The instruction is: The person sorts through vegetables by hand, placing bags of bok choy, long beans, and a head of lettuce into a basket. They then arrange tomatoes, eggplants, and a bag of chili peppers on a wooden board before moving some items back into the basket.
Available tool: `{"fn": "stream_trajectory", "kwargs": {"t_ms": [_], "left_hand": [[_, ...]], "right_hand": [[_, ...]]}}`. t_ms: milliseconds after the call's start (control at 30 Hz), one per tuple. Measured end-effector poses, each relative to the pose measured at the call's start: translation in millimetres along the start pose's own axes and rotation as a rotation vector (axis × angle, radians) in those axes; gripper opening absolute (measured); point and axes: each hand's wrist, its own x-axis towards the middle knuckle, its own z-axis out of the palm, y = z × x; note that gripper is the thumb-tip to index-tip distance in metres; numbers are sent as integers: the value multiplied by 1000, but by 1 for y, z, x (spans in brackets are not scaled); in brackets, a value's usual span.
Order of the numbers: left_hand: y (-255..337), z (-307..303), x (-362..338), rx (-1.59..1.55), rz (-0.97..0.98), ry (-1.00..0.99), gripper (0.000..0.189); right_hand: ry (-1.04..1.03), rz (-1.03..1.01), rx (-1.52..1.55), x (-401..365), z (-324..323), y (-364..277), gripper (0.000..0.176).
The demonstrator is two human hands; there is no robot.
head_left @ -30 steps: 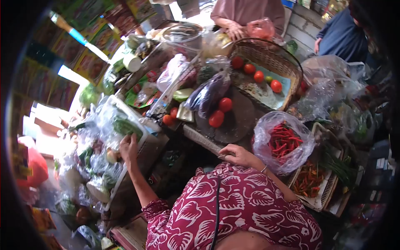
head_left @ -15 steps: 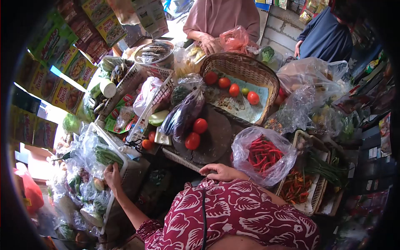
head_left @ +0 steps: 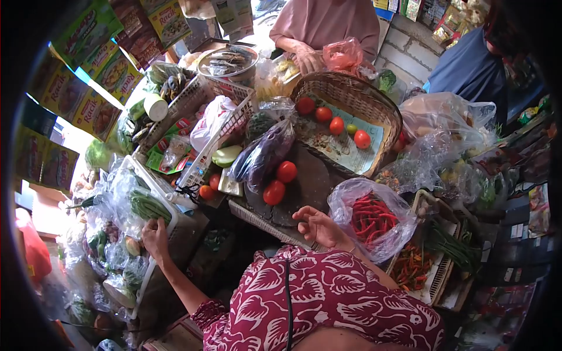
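Observation:
My left hand is closed at the lower end of a clear plastic bag of green beans, its fingertips against the bag at the rim of the white crate. What lies inside the fingers is partly hidden. My right hand is raised in front of my body, holding nothing, fingers loosely curled and apart. Just beyond it is a round dark board bearing two tomatoes and a bag of purple eggplants. To its right sits an open plastic bag of red chillies.
A wicker basket with several tomatoes stands beyond the board. Beside it lie clear bags. Small chillies fill a tray at right. Seasoning packets hang at upper left. Across the stall are a person's hand and another person.
My right hand has lifted from my front and its fingers have opened out toward the board. My left hand stays by the green beans. The view has shifted slightly.

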Motion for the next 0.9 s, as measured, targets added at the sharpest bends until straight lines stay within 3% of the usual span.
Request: {"fn": "stream_trajectory", "kwargs": {"t_ms": [67,200,267,300,333,400,467,533,600,667,767,833,900], "left_hand": [[-3,2,0,6,-9,-2,35],[-6,1,-2,12,25,-7,34],[-5,3,-8,-232,143,218,33],[-2,8,-11,-229,198,456,33],[-4,10,-12,-245,210,442,33],[-12,8,-12,-309,168,221,38],[-9,7,-8,-192,117,126,43],[-3,3,-5,-142,28,66,47],[-1,7,-4,-191,76,116,48],[-4,12,-8,-275,141,229,51],[-15,8,0,-194,58,84,55],[-12,6,1,-139,5,-1,58],[-17,9,2,-125,2,10,58]], "right_hand": [[-246,-13,111,0,0,-3,30],[40,28,4,-1,18,-8,31],[47,16,-21,-3,19,-8,30],[-16,7,-14,-2,11,-6,29],[-79,-7,-8,-3,7,-5,28],[-150,-56,69,-3,8,-4,26],[-323,-45,160,-1,3,-4,24],[-273,-60,144,-1,1,-4,27],[34,9,71,-3,9,-5,30],[0,10,43,-3,13,-9,32],[-69,1,-3,0,10,-6,30],[-267,-15,57,0,4,-4,30],[-193,-13,61,-1,4,-4,30]]}}
